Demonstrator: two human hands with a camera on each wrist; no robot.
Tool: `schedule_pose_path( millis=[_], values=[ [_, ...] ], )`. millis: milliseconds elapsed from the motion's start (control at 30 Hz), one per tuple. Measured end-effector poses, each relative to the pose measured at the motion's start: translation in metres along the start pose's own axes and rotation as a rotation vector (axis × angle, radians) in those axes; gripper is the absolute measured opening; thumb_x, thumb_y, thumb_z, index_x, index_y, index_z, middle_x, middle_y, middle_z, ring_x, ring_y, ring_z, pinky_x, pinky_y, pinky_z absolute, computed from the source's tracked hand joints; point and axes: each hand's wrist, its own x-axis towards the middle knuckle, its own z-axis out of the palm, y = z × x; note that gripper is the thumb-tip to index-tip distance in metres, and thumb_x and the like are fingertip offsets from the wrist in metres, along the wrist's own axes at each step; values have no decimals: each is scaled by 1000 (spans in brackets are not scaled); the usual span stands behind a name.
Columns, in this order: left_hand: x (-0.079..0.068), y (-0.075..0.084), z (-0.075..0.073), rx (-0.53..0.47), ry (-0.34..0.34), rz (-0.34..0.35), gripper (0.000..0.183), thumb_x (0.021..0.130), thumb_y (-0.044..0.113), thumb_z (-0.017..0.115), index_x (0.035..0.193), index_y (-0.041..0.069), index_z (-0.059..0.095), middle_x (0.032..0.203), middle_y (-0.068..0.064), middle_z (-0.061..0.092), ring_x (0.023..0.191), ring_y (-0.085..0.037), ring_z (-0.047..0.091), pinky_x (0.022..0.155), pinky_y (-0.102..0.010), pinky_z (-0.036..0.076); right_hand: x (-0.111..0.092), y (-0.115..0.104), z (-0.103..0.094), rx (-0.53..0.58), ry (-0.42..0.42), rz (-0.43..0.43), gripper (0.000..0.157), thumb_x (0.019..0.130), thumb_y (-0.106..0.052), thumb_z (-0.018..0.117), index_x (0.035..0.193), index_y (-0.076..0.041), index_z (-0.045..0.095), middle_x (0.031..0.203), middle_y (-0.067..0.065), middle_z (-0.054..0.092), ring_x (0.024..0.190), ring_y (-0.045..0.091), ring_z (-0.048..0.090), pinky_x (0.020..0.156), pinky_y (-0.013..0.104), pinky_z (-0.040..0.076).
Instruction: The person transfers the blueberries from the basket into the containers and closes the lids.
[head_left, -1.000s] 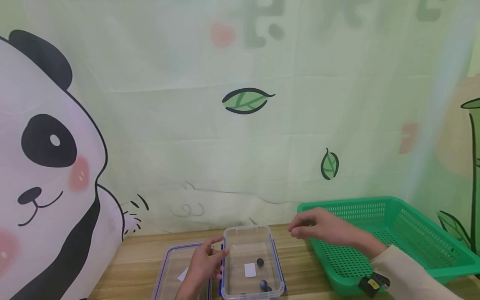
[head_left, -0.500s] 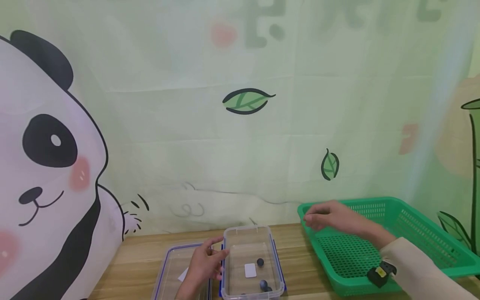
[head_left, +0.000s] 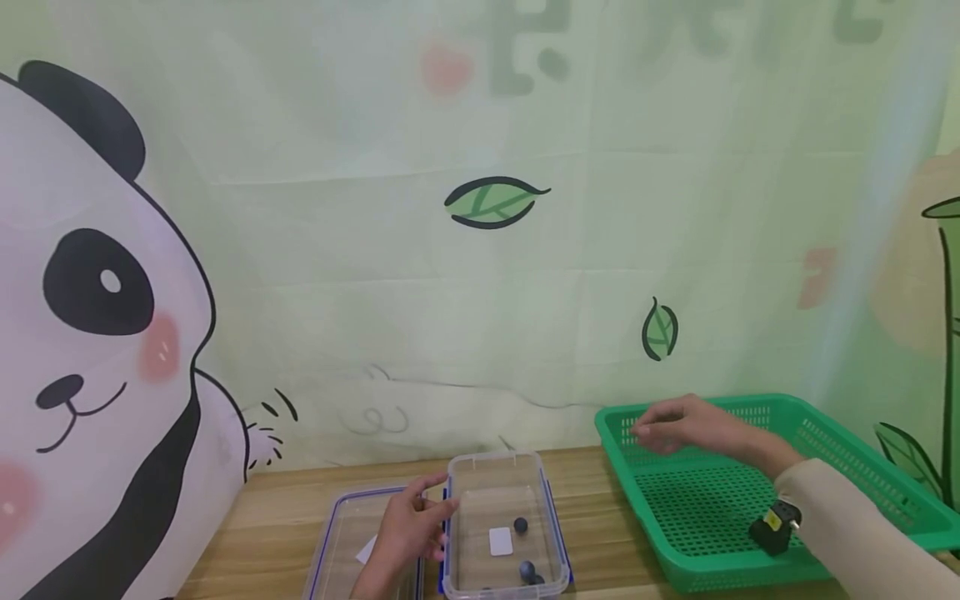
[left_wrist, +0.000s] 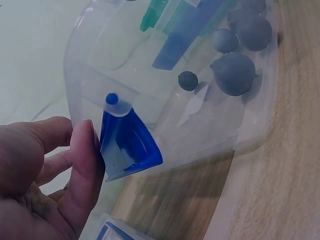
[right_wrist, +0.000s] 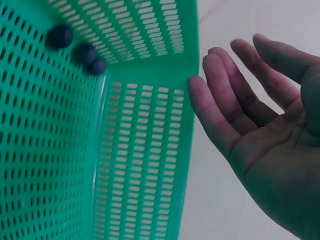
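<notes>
"Where's the right hand (head_left: pixel 686 423) against the basket (head_left: pixel 720 575)?"

"By the far left corner, thumb and fingers loosely apart, nothing visible between them. Three berries (right_wrist: pixel 61 36) sit inside near a corner."

"And the box (head_left: pixel 487 504)?"

"Left of the basket on the tabletop (head_left: pixel 592 500), long sides running front to back, loose berries (head_left: pixel 521 525) mostly towards its near edge. The left hand (head_left: pixel 408 525) is nearer, relaxed fingers touching its left edge."

"What's changed?"

"The right hand has shifted rightward, over the basket; left hand and box haven't moved."
</notes>
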Motion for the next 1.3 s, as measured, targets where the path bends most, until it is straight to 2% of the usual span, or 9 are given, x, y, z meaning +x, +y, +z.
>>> schedule_pose_path(
  millis=[67, 233, 400, 633, 833, 1033, 1300],
  values=[
    [0, 0, 0, 4, 0, 0, 59, 98, 9, 75, 152, -2, 52, 94, -16, 68, 53, -11, 59, 45, -26, 59, -1, 5, -3, 10, -16, 11, 29, 108, -23, 64, 125, -1, 74, 120, 14, 75, 108, 28, 72, 97, 54, 61],
    [0, 1, 1, 15, 2, -5, 59, 99, 10, 75, 152, -2, 52, 95, -16, 67, 53, -12, 59, 45, -27, 60, -1, 18, -11, -1, -53, 63, 28, 105, -21, 68, 126, -3, 74, 124, 14, 73, 111, 31, 71, 97, 54, 61],
    [0, 0, 1, 13, 10, -15, 60, 98, 11, 77, 152, -2, 53, 96, -16, 67, 53, -12, 59, 45, -26, 60, 1, 36, -13, -6, -141, 73, 28, 103, -14, 70, 128, -1, 73, 126, 17, 71, 113, 38, 69, 95, 57, 61],
    [-1, 1, 2, 8, 12, -8, 60, 98, 9, 75, 152, -3, 52, 97, -17, 67, 52, -11, 59, 45, -26, 59, 2, 51, -8, 6, -228, 77, 32, 100, -9, 71, 130, 1, 71, 118, 17, 71, 108, 36, 67, 90, 57, 61],
    [-2, 2, 2, 8, 16, -9, 59, 99, 9, 75, 152, -3, 52, 98, -17, 67, 52, -11, 59, 45, -26, 59, 2, 57, 0, 21, -274, 143, 37, 96, -9, 75, 132, -5, 72, 114, 17, 71, 102, 33, 69, 86, 53, 63],
    [-1, 2, 2, 12, 17, -8, 61, 98, 11, 77, 152, -2, 52, 98, -17, 67, 52, -11, 59, 45, -26, 59, 1, 59, 5, 4, -329, 213, 40, 94, -8, 79, 134, -12, 72, 118, 15, 69, 104, 32, 70, 90, 55, 63],
    [-2, 2, 3, 20, 29, -18, 61, 98, 12, 78, 152, -2, 53, 94, -13, 65, 53, -12, 59, 45, -27, 59, 4, 53, 13, -79, -333, 276, 35, 91, -2, 80, 125, -6, 76, 114, 11, 71, 103, 28, 69, 91, 53, 64]
  ],
)
